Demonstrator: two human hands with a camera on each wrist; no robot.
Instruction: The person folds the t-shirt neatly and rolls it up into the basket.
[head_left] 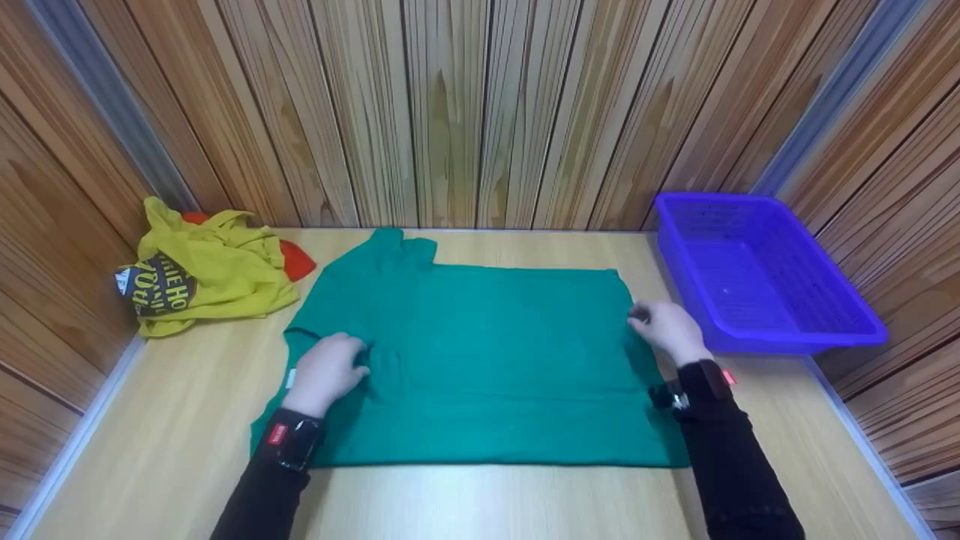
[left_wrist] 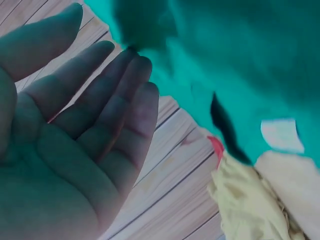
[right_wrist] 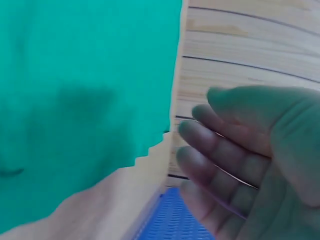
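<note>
A green T-shirt (head_left: 510,345) lies spread sideways on the table, its sleeve end to the left and its straight hem to the right. Some wrinkles run through it near the left side. Over that wrinkled part is my left hand (head_left: 326,375), holding nothing; the left wrist view shows its fingers (left_wrist: 107,107) nearly straight. A small white label (left_wrist: 282,135) shows on the shirt close to the neck opening. At the hem side hovers my right hand (head_left: 670,328). Its fingers (right_wrist: 215,145) are loosely bent with nothing between them in the right wrist view.
A yellow printed garment (head_left: 225,270) is heaped at the back left, with red cloth (head_left: 298,260) poking out beneath. At the back right stands a purple plastic basket (head_left: 802,341), close beside my right hand. Wood-panelled walls (head_left: 450,112) enclose the table (head_left: 480,502) on three sides.
</note>
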